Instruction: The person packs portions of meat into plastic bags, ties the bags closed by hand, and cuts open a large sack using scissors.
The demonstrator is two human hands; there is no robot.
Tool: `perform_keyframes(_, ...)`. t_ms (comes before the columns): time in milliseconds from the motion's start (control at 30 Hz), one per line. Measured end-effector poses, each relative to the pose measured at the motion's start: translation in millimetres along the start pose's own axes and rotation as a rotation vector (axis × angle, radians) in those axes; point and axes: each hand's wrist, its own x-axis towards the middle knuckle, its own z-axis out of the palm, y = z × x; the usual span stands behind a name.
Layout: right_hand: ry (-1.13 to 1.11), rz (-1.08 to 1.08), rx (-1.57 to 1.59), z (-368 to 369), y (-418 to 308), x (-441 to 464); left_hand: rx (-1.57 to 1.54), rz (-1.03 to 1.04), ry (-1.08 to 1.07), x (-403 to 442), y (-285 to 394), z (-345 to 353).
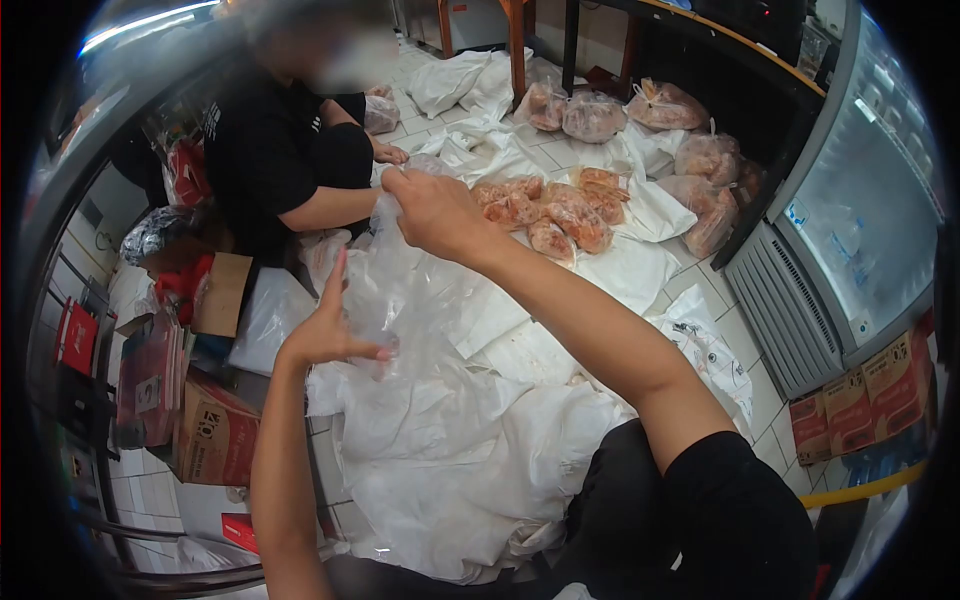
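Note:
A clear plastic bag (385,270) hangs in front of me, its top gathered in the closed fingers of my right hand (435,212). Beside the bag, my left hand (332,322) is open, thumb and fingers spread apart around its lower side. Whether the left fingertips touch the film is hard to tell. Beyond my right hand, several clear bags of orange-brown food pieces (575,220) lie on white sacks (460,440) spread over the floor.
A person in black (270,150) sits at the left, one arm reaching toward the sacks. More filled bags (595,115) line the wall under a dark table. A glass-door fridge (850,230) stands at right, cartons (868,395) beside it. Boxes (215,430) are stacked at left.

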Motion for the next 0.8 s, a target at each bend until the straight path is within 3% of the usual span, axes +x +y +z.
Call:
perform_keyframes(67, -0.006, -0.021, 0.056, -5, -8, 2, -0.067, 0.079, 0.011, 19, 34, 11)
perform_keyframes(133, -0.019, -0.055, 0.127, -3, -15, 3, -0.179, -0.184, 0.355, 29, 51, 20)
perform_keyframes(200, 0.032, -0.222, 0.158, 0, -16, 1, -0.065, -0.228, 0.460, 33, 25, 30)
perform_keyframes(267, 0.030, -0.183, -0.005, 3, -1, -8, 0.066, -0.267, 0.560, 27, -2, 20)
perform_keyframes(333, 0.016, -0.160, -0.165, 6, 22, -23, 0.175, -0.231, 0.805, 14, -21, 1)
perform_keyframes(367, 0.011, -0.161, -0.149, 15, 26, -31, 0.184, -0.245, 0.803, 11, -28, 1)
perform_keyframes(433, -0.262, 0.076, -0.277, 37, 29, -46, 0.242, -0.146, 0.787, 8, -43, 9)
perform_keyframes(467, -0.270, 0.071, -0.268, 51, 34, -46, 0.173, -0.246, 0.770, 9, -37, 17)
perform_keyframes(533, -0.627, 0.292, 0.049, 76, 47, -44, 0.112, -0.332, 0.736, 9, -43, 13)
perform_keyframes(567, -0.633, 0.297, 0.056, 82, 47, -45, 0.050, -0.402, 0.703, 10, -47, 12)
perform_keyframes(633, -0.340, 0.939, 1.299, 95, 47, -40, 0.010, -0.436, 0.647, 3, -52, 15)
perform_keyframes(667, -0.279, 0.884, 1.472, 109, 45, -41, 0.039, -0.451, 0.661, 0, -54, 20)
perform_keyframes(800, -0.404, 1.084, 1.260, 94, 9, -41, 0.247, -0.541, 0.705, -5, -127, 36)
